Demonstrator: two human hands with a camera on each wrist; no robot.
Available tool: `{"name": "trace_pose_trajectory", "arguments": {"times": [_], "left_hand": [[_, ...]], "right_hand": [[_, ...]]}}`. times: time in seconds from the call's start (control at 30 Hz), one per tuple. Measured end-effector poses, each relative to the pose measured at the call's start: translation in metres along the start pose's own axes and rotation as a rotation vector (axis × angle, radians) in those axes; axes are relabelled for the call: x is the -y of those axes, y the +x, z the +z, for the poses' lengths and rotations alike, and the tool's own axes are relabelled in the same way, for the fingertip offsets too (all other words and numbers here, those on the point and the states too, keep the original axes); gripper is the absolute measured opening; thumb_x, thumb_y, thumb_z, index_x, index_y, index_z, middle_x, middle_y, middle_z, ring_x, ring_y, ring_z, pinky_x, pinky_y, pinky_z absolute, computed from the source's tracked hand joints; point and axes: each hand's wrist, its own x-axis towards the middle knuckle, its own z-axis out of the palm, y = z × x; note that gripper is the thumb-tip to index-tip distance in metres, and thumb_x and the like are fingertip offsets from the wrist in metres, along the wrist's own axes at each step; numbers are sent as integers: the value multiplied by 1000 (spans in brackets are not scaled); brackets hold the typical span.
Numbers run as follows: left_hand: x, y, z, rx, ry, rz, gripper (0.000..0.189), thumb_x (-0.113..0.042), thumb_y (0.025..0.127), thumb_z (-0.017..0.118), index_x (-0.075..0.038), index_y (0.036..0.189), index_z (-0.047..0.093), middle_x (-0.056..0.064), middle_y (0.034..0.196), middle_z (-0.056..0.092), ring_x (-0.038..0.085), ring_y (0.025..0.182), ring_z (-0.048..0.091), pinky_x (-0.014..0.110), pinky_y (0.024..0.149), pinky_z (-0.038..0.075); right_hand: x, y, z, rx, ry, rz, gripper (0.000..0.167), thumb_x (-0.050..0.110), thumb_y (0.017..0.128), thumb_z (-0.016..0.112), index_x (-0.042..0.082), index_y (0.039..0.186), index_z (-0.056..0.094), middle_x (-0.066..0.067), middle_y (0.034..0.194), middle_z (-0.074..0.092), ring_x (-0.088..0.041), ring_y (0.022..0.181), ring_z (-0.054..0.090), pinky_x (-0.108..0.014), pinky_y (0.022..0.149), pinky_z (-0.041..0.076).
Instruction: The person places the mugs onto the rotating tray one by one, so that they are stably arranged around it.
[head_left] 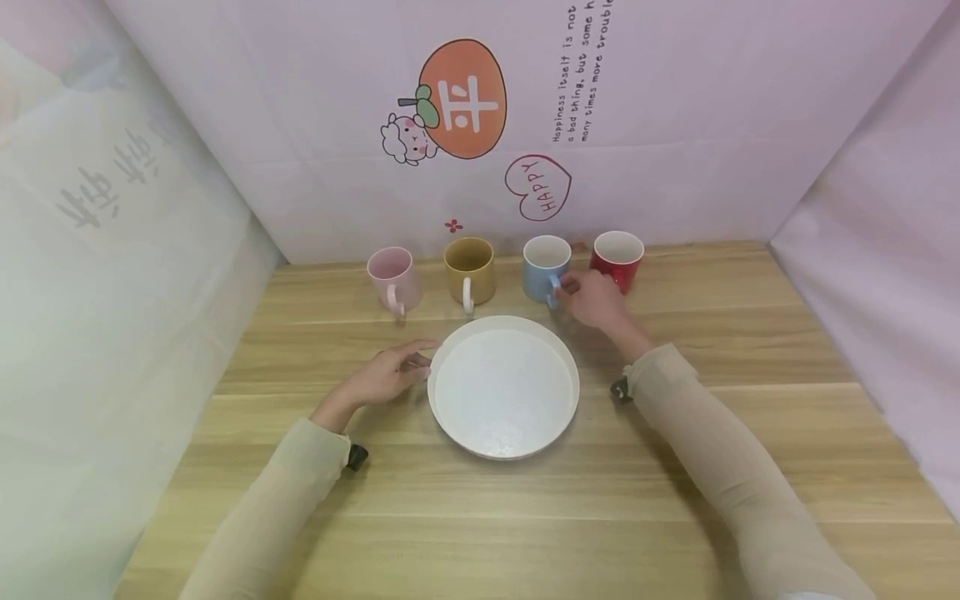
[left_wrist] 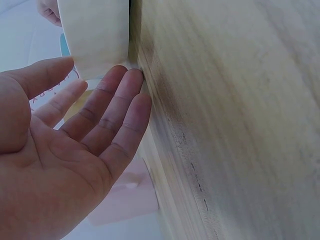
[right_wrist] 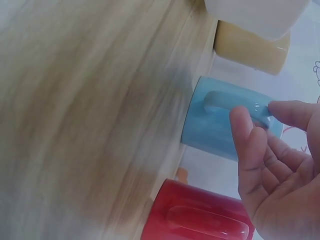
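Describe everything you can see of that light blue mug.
The light blue, glossy, ceramic-looking mug with a white inside stands upright on the wood-grain table, between a mustard-yellow mug and a glossy red mug. Its blue loop handle faces roughly toward the table's near side. The right hand has its thumb and fingers around the handle; how firmly is unclear.
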Motion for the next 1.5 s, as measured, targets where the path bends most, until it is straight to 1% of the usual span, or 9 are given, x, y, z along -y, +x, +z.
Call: {"name": "trace_pose_trajectory", "arguments": {"times": [0.13,0.27,0.47,0.53,0.63,0.9,1.17,1.33,1.5], "left_hand": [[-1,0,0,2,-11,-9,49,-15,102,56,-13,150,44,16,127,68,31,120,65,48,100,54],[-2,0,0,10,-24,-13,49,-14,102,56,-13,150,44,17,128,68,32,121,64,47,100,54],[-2,-1,0,4,-41,7,49,-12,102,56,-10,149,44,19,126,68,33,120,64,48,101,54],[-2,-1,0,5,-41,11,49,-12,102,56,-10,149,44,18,127,68,33,120,64,48,101,54],[-1,-2,0,6,-34,5,49,-13,102,56,-11,150,44,17,128,68,32,120,64,47,101,54],[-1,-1,0,3,-18,-1,50,-15,102,56,-13,150,43,17,128,68,32,121,64,47,101,54],[0,-1,1,5,-25,5,50,-15,102,56,-12,150,43,17,128,68,31,120,64,47,100,54],[1,-1,2,5,-30,2,50,-16,102,57,-13,150,44,16,129,68,30,120,64,46,101,54],[1,-2,2,0,-25,24,50,-15,102,57,-11,150,44,18,128,67,32,120,65,47,101,54]], "right_hand": [[1,0,-1,6,8,17,34,29,97,61,4,119,66,-18,113,74,-36,102,69,-48,85,55],[2,0,-2,13,15,18,31,27,97,62,4,118,66,-18,112,74,-36,100,70,-48,86,55],[-1,-1,-3,-10,28,-26,27,22,97,61,4,116,68,-18,108,75,-35,99,71,-49,86,55],[-3,-2,-2,-23,30,-46,27,20,97,60,4,117,68,-19,106,75,-36,100,70,-50,87,54],[-4,-1,-2,-34,33,-54,29,19,96,60,3,119,69,-19,106,75,-37,101,70,-50,89,53],[-6,2,-1,-46,5,-48,27,22,95,62,3,112,71,-19,104,75,-37,99,68,-51,89,51],[-5,2,0,-50,-1,-42,22,21,95,62,4,104,71,-18,99,75,-36,92,67,-48,82,52],[-7,2,2,-52,2,-40,20,20,95,61,4,102,70,-19,102,75,-37,95,67,-49,83,52],[-10,2,4,-79,14,-45,18,18,96,62,4,103,70,-20,105,75,-38,100,70,-50,86,53]]}}
